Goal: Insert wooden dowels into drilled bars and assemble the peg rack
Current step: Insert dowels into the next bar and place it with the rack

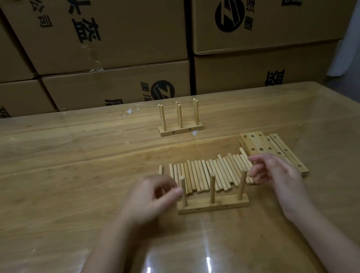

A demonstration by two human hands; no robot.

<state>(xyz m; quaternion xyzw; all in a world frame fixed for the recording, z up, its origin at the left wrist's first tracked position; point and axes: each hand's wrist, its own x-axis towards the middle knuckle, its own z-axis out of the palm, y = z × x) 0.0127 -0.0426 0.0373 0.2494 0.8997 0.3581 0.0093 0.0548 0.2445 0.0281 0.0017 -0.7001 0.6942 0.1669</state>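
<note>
The likeliest trouble is in the near bar [213,205], low in the centre of the frame. It carries three upright dowels, and the right dowel [242,183] appears to lean outward. That may only be the wide lens, but a peg that is not fully seated could work loose or sit crooked when the rack is joined up. Pushing on a peg from the side rather than straight down could tip the narrow bar or skid it across the glossy cover of the desk [65,174]. A careless sweep of either wrist could also scatter the row of loose dowels [202,174] lying just behind the bar, and round stock rolls easily.

The left hand [150,197] is loosely curled and blurred. Its thumb tip is right at the left dowel [183,191], but I cannot tell whether it touches, and it grips nothing that shows. The right hand [270,170] is relaxed and half open, with its fingertips [254,174] just beside the top of the right dowel, and it is empty.

The stack of drilled bars [274,149] lies at centre right, beyond the right hand. A finished rack [181,129] stands well apart, at upper centre.
</note>
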